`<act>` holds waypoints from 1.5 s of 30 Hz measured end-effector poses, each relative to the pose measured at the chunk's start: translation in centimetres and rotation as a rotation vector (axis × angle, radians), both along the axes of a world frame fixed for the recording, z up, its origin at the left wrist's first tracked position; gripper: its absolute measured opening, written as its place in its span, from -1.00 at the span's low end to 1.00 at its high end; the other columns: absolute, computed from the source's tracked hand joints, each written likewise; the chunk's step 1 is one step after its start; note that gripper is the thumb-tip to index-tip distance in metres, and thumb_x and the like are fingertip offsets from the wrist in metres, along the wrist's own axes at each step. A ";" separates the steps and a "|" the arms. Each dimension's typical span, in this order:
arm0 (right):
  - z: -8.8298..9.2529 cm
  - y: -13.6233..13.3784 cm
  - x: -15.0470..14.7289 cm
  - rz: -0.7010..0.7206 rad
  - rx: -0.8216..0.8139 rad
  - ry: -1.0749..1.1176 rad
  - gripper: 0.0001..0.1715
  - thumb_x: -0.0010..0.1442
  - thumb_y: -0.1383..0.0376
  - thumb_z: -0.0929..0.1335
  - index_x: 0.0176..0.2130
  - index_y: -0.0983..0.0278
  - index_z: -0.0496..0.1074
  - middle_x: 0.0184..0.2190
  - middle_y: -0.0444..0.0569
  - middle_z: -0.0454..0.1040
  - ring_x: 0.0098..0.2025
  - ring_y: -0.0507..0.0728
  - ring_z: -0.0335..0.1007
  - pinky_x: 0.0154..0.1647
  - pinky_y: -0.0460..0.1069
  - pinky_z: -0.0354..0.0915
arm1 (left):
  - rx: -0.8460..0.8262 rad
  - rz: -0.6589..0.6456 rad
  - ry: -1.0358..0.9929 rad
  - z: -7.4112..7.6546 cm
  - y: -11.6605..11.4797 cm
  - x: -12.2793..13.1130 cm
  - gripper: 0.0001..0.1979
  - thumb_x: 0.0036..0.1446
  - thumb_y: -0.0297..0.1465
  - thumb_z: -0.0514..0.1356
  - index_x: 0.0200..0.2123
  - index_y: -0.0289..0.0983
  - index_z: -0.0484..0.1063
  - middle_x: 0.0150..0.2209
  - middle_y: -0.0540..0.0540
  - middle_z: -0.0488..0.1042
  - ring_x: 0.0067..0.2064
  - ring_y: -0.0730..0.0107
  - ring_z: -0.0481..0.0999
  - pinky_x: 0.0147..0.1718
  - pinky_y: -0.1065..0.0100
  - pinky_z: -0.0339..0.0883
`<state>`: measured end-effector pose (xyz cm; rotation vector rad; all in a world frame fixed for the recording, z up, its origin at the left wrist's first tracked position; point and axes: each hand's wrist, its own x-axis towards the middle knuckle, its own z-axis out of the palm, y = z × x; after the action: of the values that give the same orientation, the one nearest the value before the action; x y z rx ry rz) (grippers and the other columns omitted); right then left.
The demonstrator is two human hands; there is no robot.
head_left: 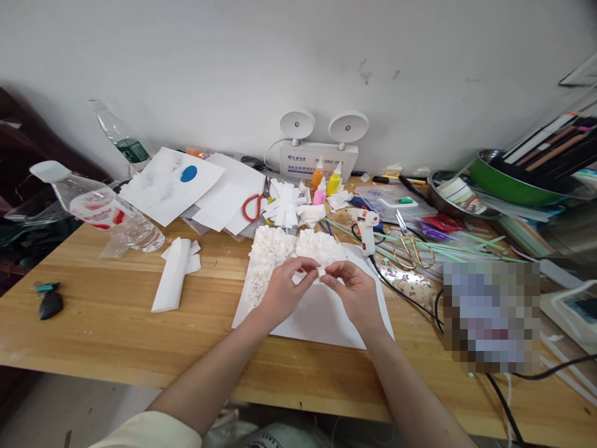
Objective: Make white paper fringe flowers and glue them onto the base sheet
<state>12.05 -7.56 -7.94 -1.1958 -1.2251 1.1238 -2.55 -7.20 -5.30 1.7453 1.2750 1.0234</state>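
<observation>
My left hand [284,287] and my right hand [353,287] meet over a white sheet of paper [321,314] on the wooden table [116,311]. Both pinch a small white paper piece [321,272] between fingertips. Just beyond the fingers, the sheet carries a mass of small white folded paper bits [289,247] stuck on in a patch. A white folded paper strip [173,274] lies to the left of the sheet.
A glue gun [368,233] with a black cord, gold scissors [410,246], red-handled scissors [252,206], small paint bottles [326,180], loose white sheets [186,186], two plastic bottles [107,211], a green bowl [517,177], straws and a blurred patch lie around.
</observation>
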 end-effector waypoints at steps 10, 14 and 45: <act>0.0 0.1 0.0 -0.016 -0.001 0.001 -0.80 -0.12 0.24 0.43 -0.44 0.25 0.37 -0.47 -0.11 0.38 -0.38 0.07 0.28 -0.27 0.00 0.22 | -0.006 -0.034 0.001 -0.2 0.0 0.0 -0.88 0.07 -0.42 0.08 -0.34 -0.26 0.40 -0.32 -0.07 0.46 -0.28 0.40 0.41 -0.24 0.33 0.30; 0.0 0.1 0.0 -0.018 -0.001 0.009 -0.81 -0.12 0.24 0.42 -0.44 0.24 0.37 -0.47 -0.11 0.38 -0.39 0.07 0.28 -0.27 0.00 0.23 | 0.024 -0.056 -0.004 -0.1 0.0 0.0 -0.87 0.08 -0.42 0.06 -0.34 -0.26 0.39 -0.34 -0.07 0.45 -0.28 0.41 0.41 -0.25 0.34 0.29; 0.2 0.1 0.3 0.236 -0.282 0.550 -0.83 -0.06 0.16 0.39 -0.39 0.14 0.41 -0.32 -0.12 0.41 -0.29 0.07 0.30 -0.30 -0.01 0.25 | 0.117 -0.132 -0.088 0.5 -0.4 0.1 -0.85 0.00 -0.34 0.19 -0.31 -0.23 0.42 -0.30 -0.05 0.49 -0.22 0.38 0.41 -0.19 0.35 0.27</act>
<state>12.35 -7.43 -7.74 -0.8627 -0.8095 1.7095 -2.40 -7.61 -4.75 1.8251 1.0493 1.1034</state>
